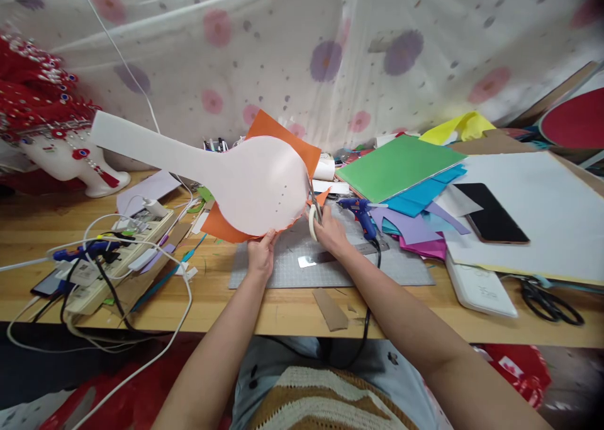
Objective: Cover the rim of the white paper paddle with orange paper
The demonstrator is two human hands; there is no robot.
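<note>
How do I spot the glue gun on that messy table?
Find the wooden table, then the grey mat at its middle. By the right hand lies the glue gun: chunky, blue, with a black cord, unlike the flat paper beside it.

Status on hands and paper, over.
Left hand grips white cutout and orange sheet, bottom edge. Right hand holds scissors at right edge. Glue gun beside, clear.

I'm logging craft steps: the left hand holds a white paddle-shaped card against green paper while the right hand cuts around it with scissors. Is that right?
One thing is off: it is orange paper behind the white paddle-shaped card, not green, as the head view shows. The left hand does hold them, and the right hand does cut around with scissors.
</note>
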